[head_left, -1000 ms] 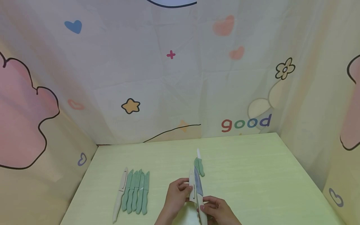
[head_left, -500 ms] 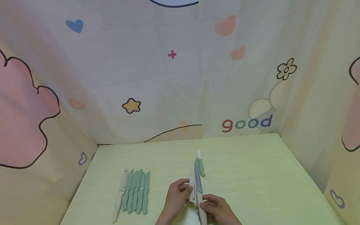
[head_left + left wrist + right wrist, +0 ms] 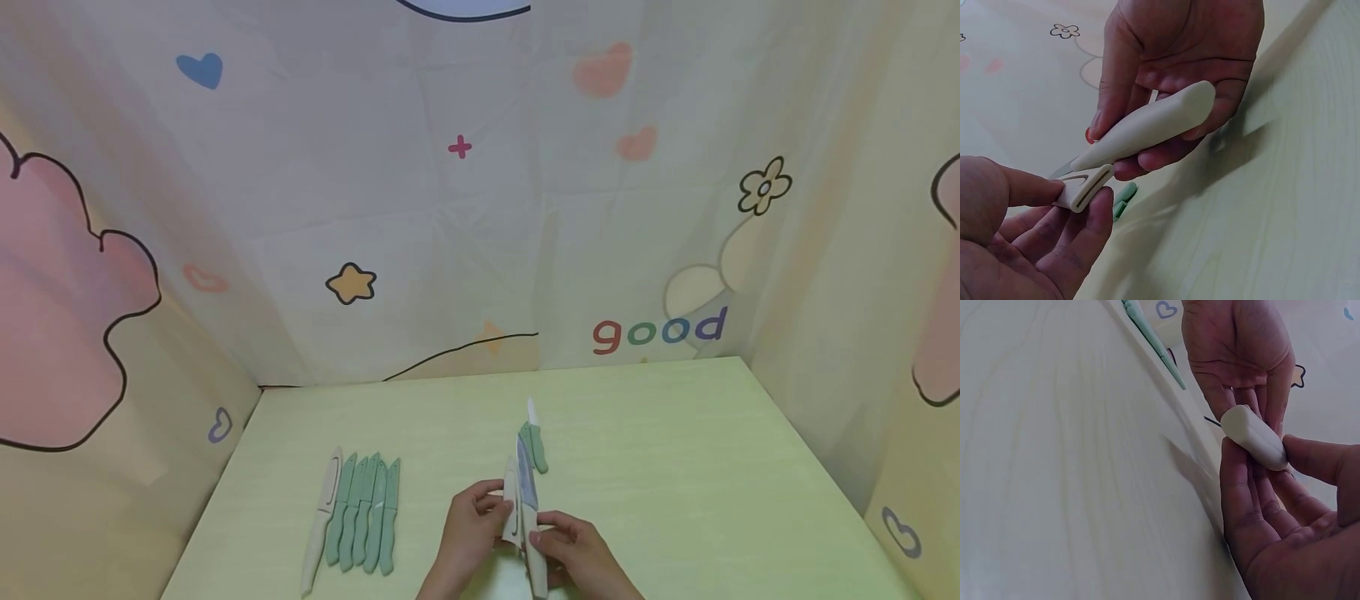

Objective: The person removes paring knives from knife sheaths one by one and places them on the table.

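My left hand [image 3: 471, 525] pinches a white blade sheath [image 3: 512, 504] between thumb and fingers. In the left wrist view the slot of that sheath [image 3: 1088, 190] faces the camera. My right hand [image 3: 581, 550] holds a kitchen knife by its white handle [image 3: 534, 554], thumb on one side and fingers on the other. Its bluish-grey blade [image 3: 527, 475] is bare and points away from me, right beside the sheath, outside it. In the right wrist view the butt of the handle [image 3: 1250, 434] shows, and the blade is hidden.
Beyond my hands, a small green-handled knife [image 3: 538, 450] with a white blade lies beside a green sheath [image 3: 524, 433]. At the left, a sheathed white knife [image 3: 317, 537] and several sheathed green knives [image 3: 365, 521] lie in a row on the pale green table [image 3: 697, 475].
The knife in my right hand has slid slightly forward, away from me, along the sheath. My left hand keeps its hold on the sheath, which sits slightly lower. The lying knives stay put.
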The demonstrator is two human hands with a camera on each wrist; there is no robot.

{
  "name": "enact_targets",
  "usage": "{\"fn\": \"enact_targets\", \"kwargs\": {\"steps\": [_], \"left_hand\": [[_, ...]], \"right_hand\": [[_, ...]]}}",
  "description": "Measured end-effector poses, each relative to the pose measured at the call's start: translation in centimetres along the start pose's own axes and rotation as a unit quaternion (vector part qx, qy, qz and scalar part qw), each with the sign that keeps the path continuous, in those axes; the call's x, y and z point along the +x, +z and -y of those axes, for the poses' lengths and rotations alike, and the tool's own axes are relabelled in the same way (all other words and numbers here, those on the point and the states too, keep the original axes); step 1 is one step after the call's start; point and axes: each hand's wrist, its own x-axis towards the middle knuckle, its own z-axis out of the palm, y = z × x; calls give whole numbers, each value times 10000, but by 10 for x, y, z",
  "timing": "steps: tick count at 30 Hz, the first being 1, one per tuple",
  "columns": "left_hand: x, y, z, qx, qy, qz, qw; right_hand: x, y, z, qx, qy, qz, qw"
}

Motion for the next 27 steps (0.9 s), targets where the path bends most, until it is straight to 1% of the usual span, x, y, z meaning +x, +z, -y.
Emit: {"fn": "enact_targets", "kwargs": {"steps": [5,9,15,17,21,23,24,27], "left_hand": [[2,-1,2,-132,-109,-75,9998],[4,-2,3,-197,-109,-145,9996],[7,-4,2,-209,-19,-201,9996],[6,-5,-3,-229,-20,-169,9996],[8,-9,-2,-390,-18,-45,9992],[10,-12,0,-450,-9,1,9990],[13,-13,3,-449,1,6,9990],[15,-15,5,-421,7,31,9991]], "right_hand": [[5,3,3,-101,-43,-87,9999],[10,5,3,142,-121,-33,9998],[17,6,5,445,-45,-26,9990],[20,6,5,438,-25,-28,9990],[24,5,6,409,-4,-16,9992],[26,5,6,405,-37,10,9992],[27,4,7,391,-67,24,9992],[30,4,6,355,-176,101,9992]]}}
